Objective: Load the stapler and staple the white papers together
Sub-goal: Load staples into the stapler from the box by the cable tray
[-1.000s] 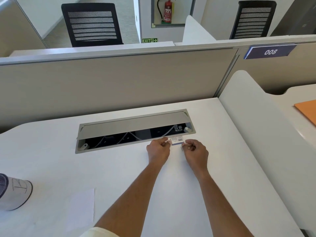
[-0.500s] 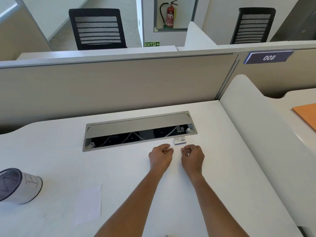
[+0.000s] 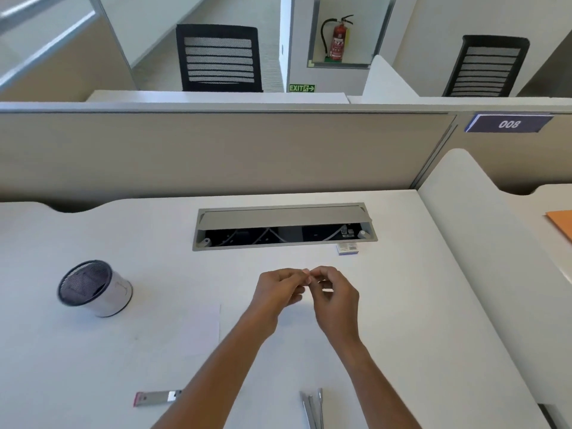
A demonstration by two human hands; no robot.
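Observation:
My left hand (image 3: 278, 289) and my right hand (image 3: 334, 292) meet fingertip to fingertip above the middle of the desk. Together they pinch a small pale strip, apparently staples (image 3: 327, 290), mostly hidden by the fingers. The little staple box (image 3: 348, 248) lies on the desk beyond them, just in front of the cable tray. A white paper (image 3: 198, 329) lies flat to the left of my left forearm. Silver stapler arms (image 3: 312, 408) show at the bottom edge. A flat metal piece with a pink end (image 3: 156, 398) lies bottom left, partly behind my forearm.
A mesh pen cup (image 3: 93, 287) stands on the left of the white desk (image 3: 418, 320). An open cable tray (image 3: 283, 226) is sunk into the desk at the back. Beige partitions (image 3: 216, 150) close the back and right. An orange folder (image 3: 561, 224) lies on the neighbouring desk.
Both hands let go of the staple box, drew back toward me and came together, fingertips pinching a small strip. The view tilted down, bringing the stapler parts into sight.

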